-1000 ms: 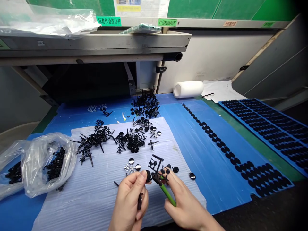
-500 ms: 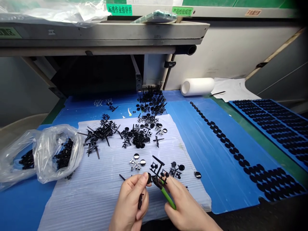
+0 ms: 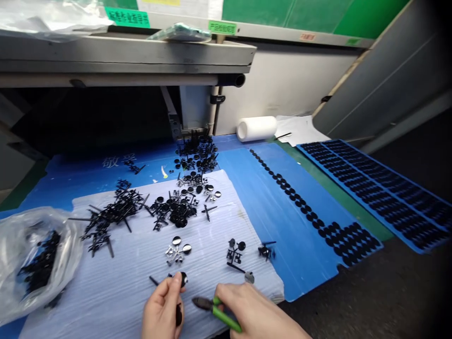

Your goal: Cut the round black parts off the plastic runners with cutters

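Observation:
My left hand (image 3: pixel 162 308) is at the bottom centre, pinching a small round black plastic part (image 3: pixel 183 279) between thumb and forefinger; another dark piece sits in its palm. My right hand (image 3: pixel 252 313) is closed round green-handled cutting pliers (image 3: pixel 215 308), whose dark jaws point left toward the left hand. Just beyond the hands, a black sprue piece (image 3: pixel 236 252) and a smaller one (image 3: pixel 266 250) lie on the white corrugated sheet (image 3: pixel 106 292). A silvery sprue with round discs (image 3: pixel 177 248) lies near them.
Heaps of black sprues (image 3: pixel 109 214) and cut parts (image 3: pixel 176 209) lie farther back. A clear plastic bag (image 3: pixel 31 261) of black parts sits at left. Rows of black discs (image 3: pixel 310 216) cover the blue mat; a blue tray (image 3: pixel 377 188) is at right, a white roll (image 3: pixel 256 128) behind.
The black sprue that was held between the hands now lies on the sheet. The pliers have come away from it and the left hand keeps one round part. The view shifted.

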Motion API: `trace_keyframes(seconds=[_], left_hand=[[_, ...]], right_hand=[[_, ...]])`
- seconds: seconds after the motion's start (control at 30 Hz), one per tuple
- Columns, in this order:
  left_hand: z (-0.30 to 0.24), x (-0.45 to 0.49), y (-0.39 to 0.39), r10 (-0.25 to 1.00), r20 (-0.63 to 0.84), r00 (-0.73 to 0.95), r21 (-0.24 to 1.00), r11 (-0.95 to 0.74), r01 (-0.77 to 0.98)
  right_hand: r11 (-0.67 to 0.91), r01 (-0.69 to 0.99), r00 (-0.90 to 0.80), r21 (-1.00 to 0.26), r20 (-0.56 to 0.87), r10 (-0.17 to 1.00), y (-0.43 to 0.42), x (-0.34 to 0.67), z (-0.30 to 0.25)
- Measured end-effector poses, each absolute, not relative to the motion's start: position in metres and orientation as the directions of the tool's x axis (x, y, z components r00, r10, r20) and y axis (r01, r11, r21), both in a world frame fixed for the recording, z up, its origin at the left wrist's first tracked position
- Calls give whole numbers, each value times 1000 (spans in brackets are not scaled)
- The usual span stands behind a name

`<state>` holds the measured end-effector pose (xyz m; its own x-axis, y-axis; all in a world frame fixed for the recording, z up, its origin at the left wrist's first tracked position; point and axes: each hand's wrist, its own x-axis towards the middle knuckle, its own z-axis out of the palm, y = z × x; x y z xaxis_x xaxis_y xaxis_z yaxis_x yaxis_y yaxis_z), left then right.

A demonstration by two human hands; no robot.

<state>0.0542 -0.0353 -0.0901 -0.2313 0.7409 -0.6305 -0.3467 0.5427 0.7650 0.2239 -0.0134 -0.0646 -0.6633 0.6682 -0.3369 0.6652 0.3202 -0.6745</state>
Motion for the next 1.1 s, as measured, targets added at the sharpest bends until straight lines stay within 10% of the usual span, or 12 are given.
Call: trace_keyframes(seconds=[0.13,0.3,0.63,0.8,0.97,1.1], left_hand=[[-66,72,7,931,-290,-224,922,334,196],[-77,125,79,995,22,99,774,-79,628],[-99,146,105,965,42,259,796,-189,575],[-91,108,70,959,-8,282,889,-122,441],[-96,93,25,972,-8,233,1000,5,12],[-101,98,14,980,162,114,981,-173,92]], right_hand=[[235,602,-592,-763,-229,772,-26,247,-68],[-3,659,-57,-753,-54,997,-32,259,-88],[27,673,16,-739,51,999,-19,246,-111],[-248,9,65,-969,-246,967,-8,264,-66],[-415,-535,-17,-736,-482,876,0,253,-54],[-517,-682,-163,-517,-583,796,0,238,-64]])
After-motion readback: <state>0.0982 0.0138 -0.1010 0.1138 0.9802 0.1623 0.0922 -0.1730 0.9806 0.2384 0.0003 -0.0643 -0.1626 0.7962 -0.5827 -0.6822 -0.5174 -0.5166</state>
